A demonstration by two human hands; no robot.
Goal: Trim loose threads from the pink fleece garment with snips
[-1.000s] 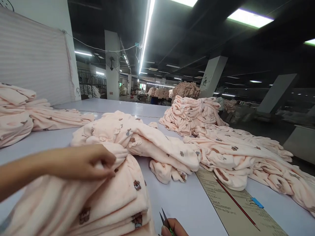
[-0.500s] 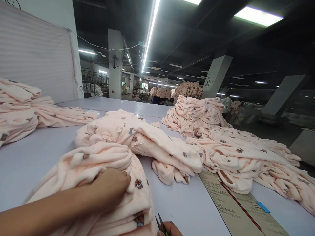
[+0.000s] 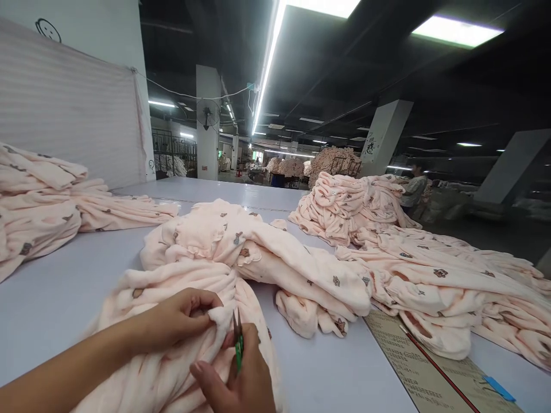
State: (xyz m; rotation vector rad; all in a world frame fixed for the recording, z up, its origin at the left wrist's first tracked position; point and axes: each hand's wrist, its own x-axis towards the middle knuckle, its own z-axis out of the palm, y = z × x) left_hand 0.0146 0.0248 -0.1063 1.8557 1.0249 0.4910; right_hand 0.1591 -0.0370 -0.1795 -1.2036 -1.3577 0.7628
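Garment of plush pale-pink fleece (image 3: 167, 373) with small brown prints lies bunched on a smooth lavender-white table (image 3: 331, 373), one fold pinched in the left hand's (image 3: 183, 321) fingertips. The right hand (image 3: 249, 376) grips slim green-handled snips (image 3: 239, 347), dark points upward, beside that fold.

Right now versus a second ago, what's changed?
The right hand brought the snips up and leftward from beside the garment to over it, tips beside a fold. The left hand lay on the garment half a second ago; now it pinches that fold. A person now shows by the far pile. The pencil stays on the card.
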